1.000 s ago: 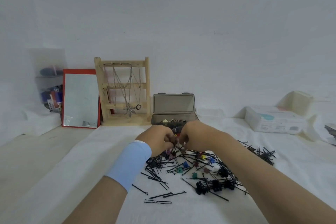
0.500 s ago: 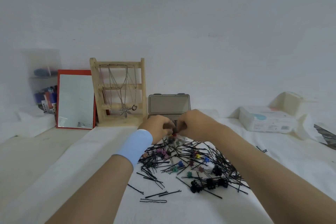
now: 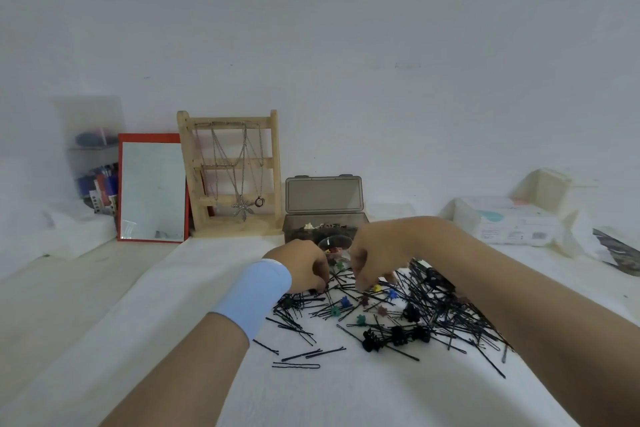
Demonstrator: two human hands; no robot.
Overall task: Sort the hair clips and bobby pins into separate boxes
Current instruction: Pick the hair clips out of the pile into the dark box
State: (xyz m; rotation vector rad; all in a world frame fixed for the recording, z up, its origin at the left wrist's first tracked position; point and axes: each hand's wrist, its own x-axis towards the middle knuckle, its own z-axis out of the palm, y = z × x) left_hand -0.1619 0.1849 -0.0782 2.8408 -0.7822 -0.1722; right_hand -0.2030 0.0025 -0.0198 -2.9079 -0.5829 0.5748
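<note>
A heap of black bobby pins lies on a white cloth, mixed with small coloured claw clips and black claw clips. A few loose pins lie nearer me. Behind the heap stands a grey see-through box with its lid up and some clips inside. A small clear round container sits in front of it, between my hands. My left hand, with a light blue wristband, has its fingers curled down onto the heap's left edge. My right hand reaches its fingertips down into the heap near a yellow clip.
Along the wall stand a red-framed mirror, a wooden necklace stand and a clear organiser. A white wipes pack and a cream box sit far right. Bare tabletop shows left of the cloth.
My hands were pressed together, raised in front of the grey box. They have come apart and dropped onto the heap, and the small clear container now shows between them.
</note>
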